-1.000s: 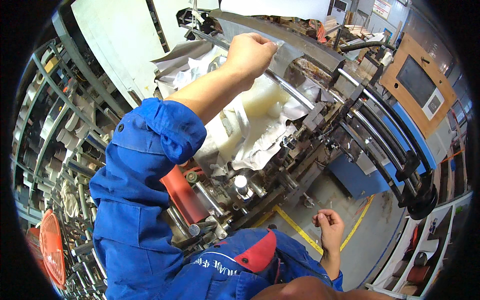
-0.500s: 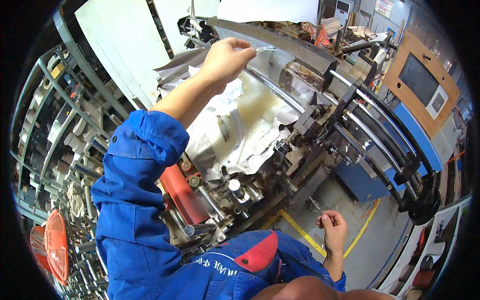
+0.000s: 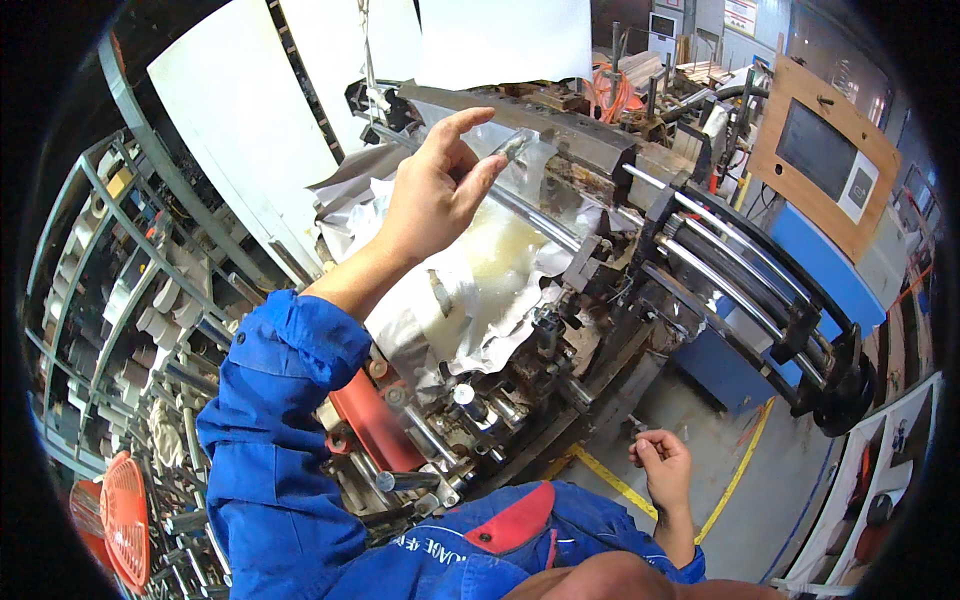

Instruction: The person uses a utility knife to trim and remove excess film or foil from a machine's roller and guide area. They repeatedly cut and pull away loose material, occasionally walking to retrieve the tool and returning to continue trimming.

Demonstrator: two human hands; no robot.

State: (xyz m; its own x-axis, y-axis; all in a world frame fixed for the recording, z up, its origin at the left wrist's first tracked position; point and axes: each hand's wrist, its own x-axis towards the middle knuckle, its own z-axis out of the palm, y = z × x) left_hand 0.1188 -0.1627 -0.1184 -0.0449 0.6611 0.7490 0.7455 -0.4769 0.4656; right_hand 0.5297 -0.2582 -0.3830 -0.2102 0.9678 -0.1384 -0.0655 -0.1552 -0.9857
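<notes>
My left hand (image 3: 440, 190) is raised over the machine, its thumb and fingers apart in an open curve. Just beyond the thumb tip is a small grey-green, see-through scrap (image 3: 514, 146); whether it touches the thumb I cannot tell. Below the hand, a crumpled white sheet (image 3: 400, 325) lines a tray-like hollow holding a pale yellowish, wet-looking liquid (image 3: 505, 240). A steel bar (image 3: 530, 218) crosses above it. Low on the right, my right hand (image 3: 662, 468) has curled fingers with the thumb against them; what they hold, if anything, is hidden.
A red roller (image 3: 375, 420) and metal shafts lie at the machine's near side. Black-framed rails (image 3: 740, 270) jut out to the right. Racks of rollers (image 3: 120, 290) and an orange basket (image 3: 125, 520) stand left. A wooden panel with a screen (image 3: 825, 150) is at the far right.
My left hand has opened from a pinch and sits slightly lower, apart from the small scrap. My right hand keeps its curled shape. The whole view has shifted a little.
</notes>
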